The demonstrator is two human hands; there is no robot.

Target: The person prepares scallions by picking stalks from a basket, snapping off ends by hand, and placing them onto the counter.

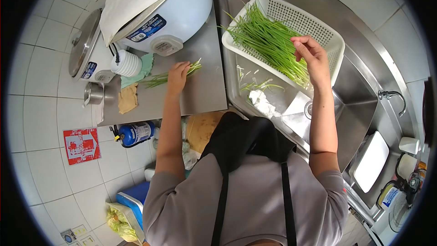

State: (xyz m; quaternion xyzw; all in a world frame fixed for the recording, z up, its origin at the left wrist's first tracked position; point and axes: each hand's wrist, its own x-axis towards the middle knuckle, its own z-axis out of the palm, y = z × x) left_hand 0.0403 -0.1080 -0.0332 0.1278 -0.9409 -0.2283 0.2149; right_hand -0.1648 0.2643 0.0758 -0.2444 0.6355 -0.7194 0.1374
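My left grip (178,76) covers a small green stalk bunch (157,80) on the desk (200,95), its long axis crosswise beneath, pale ends pointing toward my right grip (315,55). From here I can't tell whether either is closed.

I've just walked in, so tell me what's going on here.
A person's left hand is on a small bunch of green stalks on the metal counter. The right hand is raised over the white perforated basket, which holds a larger pile of green stalks. Whether the right hand grips anything is unclear.
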